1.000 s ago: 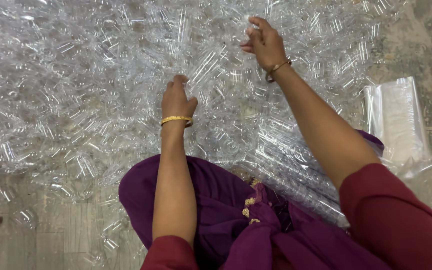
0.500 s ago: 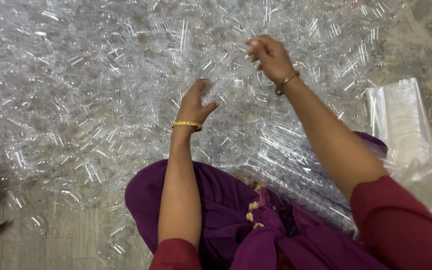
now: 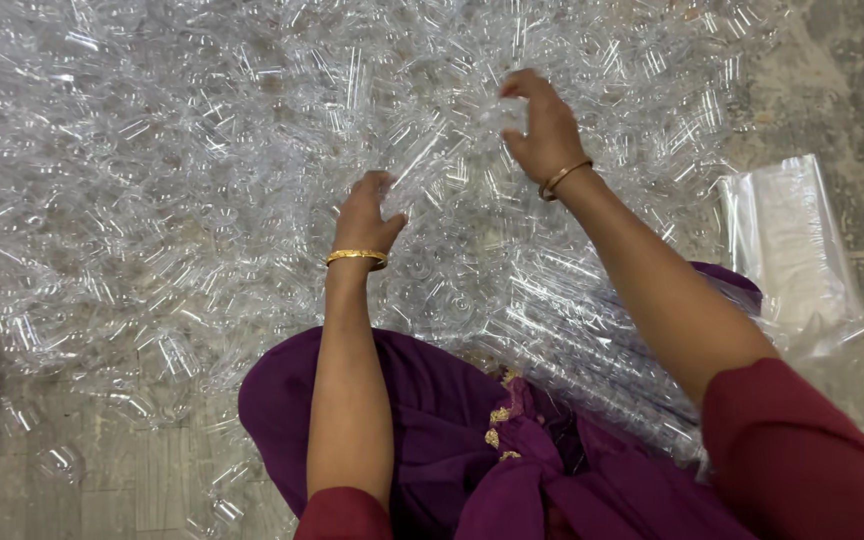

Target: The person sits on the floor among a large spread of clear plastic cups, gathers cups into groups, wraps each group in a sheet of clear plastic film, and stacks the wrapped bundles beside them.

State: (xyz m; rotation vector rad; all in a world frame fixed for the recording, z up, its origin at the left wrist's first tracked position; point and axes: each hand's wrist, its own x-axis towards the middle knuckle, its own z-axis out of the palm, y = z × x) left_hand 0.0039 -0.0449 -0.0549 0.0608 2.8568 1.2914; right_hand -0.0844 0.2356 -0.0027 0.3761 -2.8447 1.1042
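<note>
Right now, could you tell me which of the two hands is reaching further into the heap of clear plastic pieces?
The right hand, with its bangle; it is stretched further up the heap than the left hand, which rests nearer the purple garment.

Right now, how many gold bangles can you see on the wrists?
2. One gold bangle is on the left wrist, just below the left hand resting on the clear plastic cups. The other bangle circles the right wrist, below the right hand. None looks hidden.
</note>
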